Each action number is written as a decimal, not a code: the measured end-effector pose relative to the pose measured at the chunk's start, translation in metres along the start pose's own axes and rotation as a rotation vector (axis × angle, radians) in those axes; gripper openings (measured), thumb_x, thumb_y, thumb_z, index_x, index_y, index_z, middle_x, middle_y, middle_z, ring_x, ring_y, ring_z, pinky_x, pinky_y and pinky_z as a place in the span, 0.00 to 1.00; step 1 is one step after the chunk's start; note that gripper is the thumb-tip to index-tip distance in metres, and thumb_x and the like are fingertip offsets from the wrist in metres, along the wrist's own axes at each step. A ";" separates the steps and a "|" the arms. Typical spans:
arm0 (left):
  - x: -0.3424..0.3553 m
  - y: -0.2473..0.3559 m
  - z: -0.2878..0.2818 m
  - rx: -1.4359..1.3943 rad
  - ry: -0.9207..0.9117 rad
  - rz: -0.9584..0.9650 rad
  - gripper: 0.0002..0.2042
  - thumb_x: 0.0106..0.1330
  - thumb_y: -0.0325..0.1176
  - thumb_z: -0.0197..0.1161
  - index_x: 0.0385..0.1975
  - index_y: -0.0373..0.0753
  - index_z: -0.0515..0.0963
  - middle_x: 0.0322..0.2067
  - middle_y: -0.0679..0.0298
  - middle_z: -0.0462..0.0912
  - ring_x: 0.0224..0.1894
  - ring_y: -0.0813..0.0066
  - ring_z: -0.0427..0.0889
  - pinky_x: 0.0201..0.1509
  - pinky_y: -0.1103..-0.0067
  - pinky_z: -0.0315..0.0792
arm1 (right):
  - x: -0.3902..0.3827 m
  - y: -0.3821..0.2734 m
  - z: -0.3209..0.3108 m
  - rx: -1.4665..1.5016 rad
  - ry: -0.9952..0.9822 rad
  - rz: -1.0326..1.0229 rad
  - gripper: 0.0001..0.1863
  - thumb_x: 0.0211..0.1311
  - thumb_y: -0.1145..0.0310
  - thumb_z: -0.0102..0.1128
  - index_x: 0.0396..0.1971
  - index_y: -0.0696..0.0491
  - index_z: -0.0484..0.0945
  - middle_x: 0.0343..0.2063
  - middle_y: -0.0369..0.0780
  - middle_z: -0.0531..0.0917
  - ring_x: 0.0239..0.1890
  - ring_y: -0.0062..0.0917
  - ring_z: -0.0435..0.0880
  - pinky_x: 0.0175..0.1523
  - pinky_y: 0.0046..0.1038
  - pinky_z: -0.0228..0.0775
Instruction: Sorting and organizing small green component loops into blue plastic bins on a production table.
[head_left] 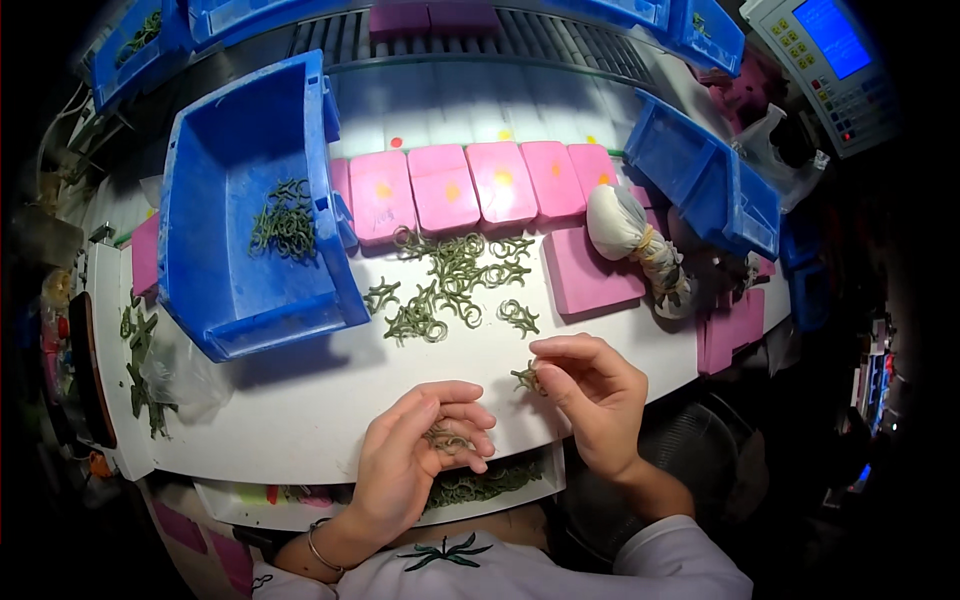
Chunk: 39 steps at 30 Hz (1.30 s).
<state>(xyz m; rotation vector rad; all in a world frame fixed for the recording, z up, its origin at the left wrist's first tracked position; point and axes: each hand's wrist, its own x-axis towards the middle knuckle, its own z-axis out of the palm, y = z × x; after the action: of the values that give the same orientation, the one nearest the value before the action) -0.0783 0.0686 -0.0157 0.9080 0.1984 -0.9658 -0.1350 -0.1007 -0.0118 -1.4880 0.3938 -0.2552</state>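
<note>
Palm up and half curled, my left hand [395,455] cradles a few small green ring-like pieces [447,440] in its fingers. My right hand [600,405] pinches one small green branched piece [526,378] between thumb and index finger, just above the white table [320,410]. Beyond both hands lies a loose pile of similar green branched pieces [455,275], many with curved ring shapes. A few more of them [518,317] lie apart at its right. What the pieces are made of, I cannot tell.
A blue bin [225,200] with more green pieces stands left. Pink blocks [440,188] line the back, before a roller conveyor [560,40]. A tied cloth bundle [617,220] rests on a pink block at right, near another blue bin [690,160]. An open drawer [225,500] sits below.
</note>
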 end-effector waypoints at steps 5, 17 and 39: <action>0.006 -0.002 -0.002 -0.012 -0.063 0.005 0.19 0.69 0.37 0.37 0.48 0.26 0.64 0.38 0.49 0.75 0.35 0.66 0.78 0.35 0.76 0.75 | 0.002 -0.004 0.000 0.096 -0.076 0.125 0.11 0.59 0.80 0.52 0.42 0.64 0.73 0.35 0.39 0.78 0.36 0.17 0.77 0.39 0.17 0.69; 0.009 -0.003 -0.004 -0.030 -0.177 -0.025 0.22 0.71 0.39 0.34 0.51 0.26 0.66 0.40 0.53 0.75 0.40 0.68 0.77 0.41 0.76 0.73 | -0.002 -0.012 0.011 -0.137 -0.274 -0.076 0.12 0.56 0.83 0.50 0.40 0.60 0.77 0.32 0.41 0.81 0.32 0.20 0.80 0.38 0.20 0.72; 0.002 0.009 -0.005 -0.003 -0.075 -0.012 0.17 0.69 0.30 0.41 0.52 0.26 0.63 0.44 0.46 0.74 0.45 0.61 0.78 0.50 0.74 0.73 | 0.020 0.026 0.003 -1.140 0.021 -0.692 0.16 0.43 0.76 0.62 0.37 0.61 0.75 0.32 0.41 0.74 0.30 0.31 0.72 0.33 0.27 0.68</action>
<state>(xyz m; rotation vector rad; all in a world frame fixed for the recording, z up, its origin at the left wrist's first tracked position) -0.0690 0.0732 -0.0150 0.8672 0.1411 -1.0088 -0.1171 -0.1041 -0.0400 -2.7307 -0.0225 -0.6585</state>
